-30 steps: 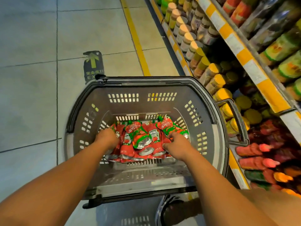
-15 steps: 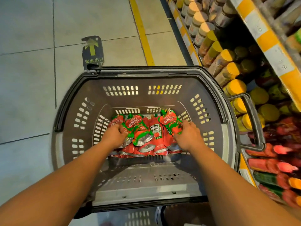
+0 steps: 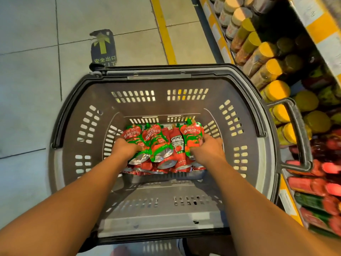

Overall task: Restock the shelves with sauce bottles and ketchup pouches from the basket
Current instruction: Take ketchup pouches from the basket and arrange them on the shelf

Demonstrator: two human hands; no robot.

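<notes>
A grey plastic basket (image 3: pixel 73 115) stands on the floor below me. Several red and green ketchup pouches (image 3: pixel 158 145) lie in a pile at its bottom, one of them a red Heinz pouch (image 3: pixel 177 145). Both my hands reach down into the pile. My left hand (image 3: pixel 125 149) grips the leftmost pouches (image 3: pixel 133 134). My right hand (image 3: pixel 207 147) grips the rightmost red and green pouch (image 3: pixel 191 134), its fingers curled around the pouch's edge. The pouches under my hands are partly hidden.
Shelves (image 3: pixel 313 28) run along the right, with yellow-lidded jars (image 3: pixel 269 71) above and red and green bottles (image 3: pixel 313 185) lower down. The basket's dark handle (image 3: pixel 299 130) hangs toward the shelves. Tiled floor with a yellow line (image 3: pixel 164 32) and an arrow sticker (image 3: pixel 103 47) lies ahead.
My hands have closed in on the pile's two sides and gathered the pouches up. The view has shifted closer over the basket.
</notes>
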